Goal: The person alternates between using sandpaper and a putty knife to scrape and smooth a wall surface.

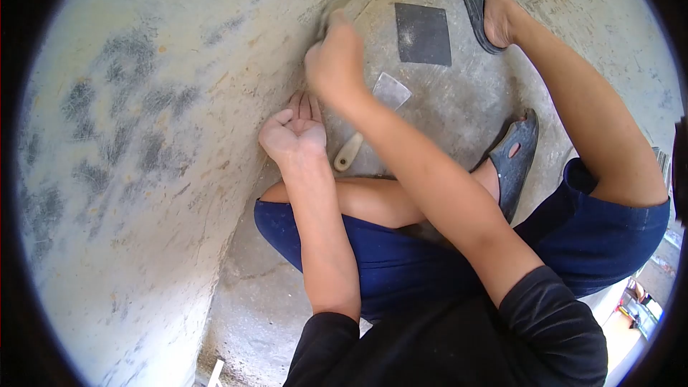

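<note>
My right hand (337,64) is closed on a grey flat piece that looks like sandpaper (335,8), held against the lower part of the wall (179,50). Motion blurs both the hand and the piece. Just below it, my left hand (295,132) is turned palm up beside the wall, with its fingers loosely stretched and nothing in it. A scraper lies on the floor, its pale handle (349,152) and flat blade (393,91) visible on either side of my right forearm, which covers its middle.
A dark square sheet (423,34), like sandpaper, lies on the concrete floor (466,86). My legs are folded around this spot, with feet in grey clogs (517,161). Dark scuffs mark the wall at left. Small coloured items (641,308) are at the lower right.
</note>
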Demonstrator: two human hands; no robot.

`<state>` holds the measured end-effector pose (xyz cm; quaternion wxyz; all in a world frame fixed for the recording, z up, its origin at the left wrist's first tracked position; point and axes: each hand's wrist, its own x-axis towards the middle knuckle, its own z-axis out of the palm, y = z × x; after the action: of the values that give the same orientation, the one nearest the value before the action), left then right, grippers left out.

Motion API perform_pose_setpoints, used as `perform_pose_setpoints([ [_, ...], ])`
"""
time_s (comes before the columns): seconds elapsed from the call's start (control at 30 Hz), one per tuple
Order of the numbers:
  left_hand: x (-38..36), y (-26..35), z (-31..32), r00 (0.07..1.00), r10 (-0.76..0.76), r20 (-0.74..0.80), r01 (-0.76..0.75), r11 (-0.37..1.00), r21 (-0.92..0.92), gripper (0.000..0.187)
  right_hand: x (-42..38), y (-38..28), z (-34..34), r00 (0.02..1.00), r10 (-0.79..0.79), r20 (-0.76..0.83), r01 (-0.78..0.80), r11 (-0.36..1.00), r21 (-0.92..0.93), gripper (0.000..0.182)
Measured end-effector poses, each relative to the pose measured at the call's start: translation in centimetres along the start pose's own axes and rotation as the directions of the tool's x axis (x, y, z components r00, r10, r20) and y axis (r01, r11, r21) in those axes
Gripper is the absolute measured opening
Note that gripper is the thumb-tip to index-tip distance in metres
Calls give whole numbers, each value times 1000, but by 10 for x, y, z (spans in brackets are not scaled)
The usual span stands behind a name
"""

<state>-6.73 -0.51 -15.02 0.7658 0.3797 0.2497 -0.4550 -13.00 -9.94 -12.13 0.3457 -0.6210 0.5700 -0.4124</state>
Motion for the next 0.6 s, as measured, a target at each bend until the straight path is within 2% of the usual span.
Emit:
perform_pose_setpoints([
  [0.03, -2, 2, -1, 1000, 3, 0, -3, 1000, 2, 61, 11, 1, -3, 981, 168, 96, -178, 978, 106, 49],
  [0.07, -4, 3, 0, 1000, -5, -9, 4, 999, -36, 62, 5, -2, 4, 991, 132, 12, -132, 983, 127, 46],
  [0.1, -7, 2, 4, 1000, -20, -18, 18, 997, -76, 62, -8, -5, 9, 992, 125, 9, -125, 984, 123, 46],
  [0.13, -11, 3, 6, 1000, -27, -12, 27, 999, 21, 62, -30, -7, 12, 998, -39, -46, 40, 999, 14, 38],
  [0.17, -12, 2, 11, 1000, -26, -9, 26, 999, 18, 62, -37, -12, 13, 973, -216, -85, 207, 974, -95, 31],
  [0.23, -15, -1, 15, 997, 11, -70, -13, 1000, -19, 60, -21, -8, -2, 984, -177, -36, 174, 982, -80, 32],
  [0.27, 4, 2, -2, 999, -21, -38, 20, 1000, -22, 58, 2, -4, -7, 998, 19, 56, -23, 998, 63, 37],
  [0.3, -1, 3, 0, 999, -19, -41, 18, 1000, -22, 58, 12, -1, -8, 964, 200, 173, -231, 956, 181, 44],
  [0.33, -4, 3, 5, 998, -12, -59, 9, 999, -49, 59, 5, -2, 7, 994, 103, -20, -101, 990, 103, 42],
  [0.37, -7, 1, 8, 997, -10, -83, 4, 997, -76, 61, -9, -8, 12, 995, 99, -22, -97, 990, 100, 42],
  [0.4, -8, 4, 1, 996, -32, 79, 28, 998, 50, 61, -30, -13, 14, 994, -75, -75, 78, 997, 26, 36],
  [0.43, -8, 3, 4, 996, -33, 78, 29, 998, 51, 61, -40, -16, 14, 960, -253, -118, 248, 967, -53, 30],
  [0.5, -9, 1, 14, 992, -15, -123, 16, 1000, 9, 45, -22, -10, 3, 967, -244, -80, 235, 967, -99, 32],
  [0.53, 3, 1, 3, 994, -16, -107, 12, 999, -40, 42, -3, -11, -6, 1000, -24, 10, 24, 999, 24, 39],
  [0.57, 0, 3, 2, 994, -15, -109, 11, 999, -40, 42, 6, -14, -11, 975, 183, 126, -198, 972, 123, 46],
  [0.6, 0, 4, 6, 992, -24, -122, 19, 999, -39, 42, -1, -14, 4, 996, 84, -32, -81, 992, 93, 44],
])
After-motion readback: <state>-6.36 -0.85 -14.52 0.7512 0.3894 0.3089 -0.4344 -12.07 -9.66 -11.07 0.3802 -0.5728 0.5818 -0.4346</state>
